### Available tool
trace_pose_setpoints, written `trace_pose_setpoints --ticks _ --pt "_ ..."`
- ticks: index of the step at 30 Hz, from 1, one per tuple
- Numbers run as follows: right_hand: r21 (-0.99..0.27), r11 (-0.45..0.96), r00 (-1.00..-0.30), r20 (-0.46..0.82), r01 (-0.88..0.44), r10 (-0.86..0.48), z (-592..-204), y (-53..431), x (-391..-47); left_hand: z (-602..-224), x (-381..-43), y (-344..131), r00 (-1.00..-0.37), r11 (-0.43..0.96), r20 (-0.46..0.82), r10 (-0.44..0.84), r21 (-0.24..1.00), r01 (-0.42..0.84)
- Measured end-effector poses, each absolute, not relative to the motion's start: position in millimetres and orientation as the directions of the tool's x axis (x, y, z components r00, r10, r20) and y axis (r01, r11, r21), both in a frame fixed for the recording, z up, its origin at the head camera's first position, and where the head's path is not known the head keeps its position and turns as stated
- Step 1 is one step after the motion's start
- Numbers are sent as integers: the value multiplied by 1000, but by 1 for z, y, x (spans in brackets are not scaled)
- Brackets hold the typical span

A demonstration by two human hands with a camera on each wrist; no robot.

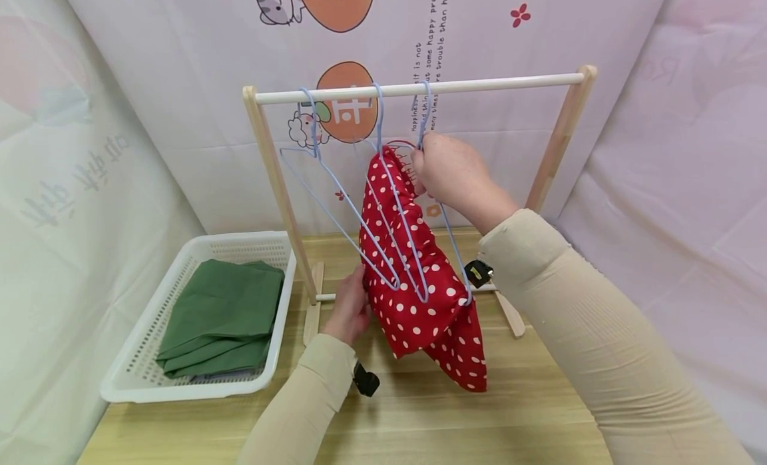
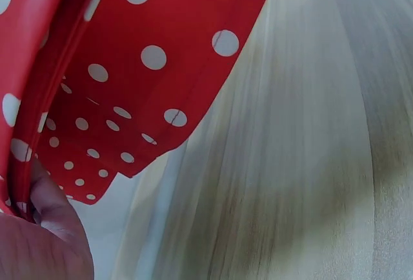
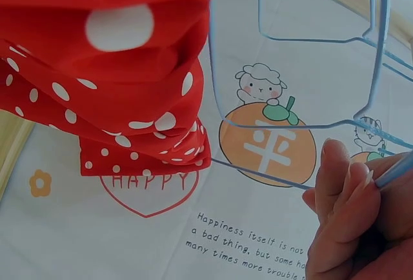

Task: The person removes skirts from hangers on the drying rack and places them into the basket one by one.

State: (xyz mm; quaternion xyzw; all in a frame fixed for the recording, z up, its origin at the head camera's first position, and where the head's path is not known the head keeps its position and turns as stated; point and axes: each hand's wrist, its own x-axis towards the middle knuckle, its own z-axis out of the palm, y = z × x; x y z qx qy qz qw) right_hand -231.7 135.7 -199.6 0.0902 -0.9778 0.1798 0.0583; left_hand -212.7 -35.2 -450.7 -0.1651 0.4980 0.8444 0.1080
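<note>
A red cloth with white dots (image 1: 428, 318) hangs in folds on the right-hand blue hanger (image 1: 451, 233), its lower corner drooping over the table. High on that hanger, just below its hook, my right hand (image 1: 449, 168) pinches the wire; the right wrist view shows curled fingers (image 3: 345, 209) around it. My left hand (image 1: 350, 305) holds the cloth's left side low down, and in the left wrist view the thumb (image 2: 58, 212) lies against a fold. The middle blue hanger (image 1: 380, 118) and left blue hanger (image 1: 313, 122) overlap the cloth from the front.
The hangers' hooks are on the white rail (image 1: 503, 85) of a wooden rack (image 1: 272, 185). Left of the rack, a white basket (image 1: 272, 365) holds folded green cloth (image 1: 224, 312). Printed white sheets (image 1: 198, 118) enclose the wooden table (image 1: 479, 425).
</note>
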Motion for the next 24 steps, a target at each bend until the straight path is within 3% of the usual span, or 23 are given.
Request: trace_pose_setpoints --ticks 6,24 --pt "-339 920 -976 156 -199 -153 -201 135 -232 -449 -213 -38 -918 -549 -396 -1 768 -331" --pt "-351 914 -975 164 -201 -151 -204 134 -232 -444 -212 -44 -941 -424 -337 39 847 -321"
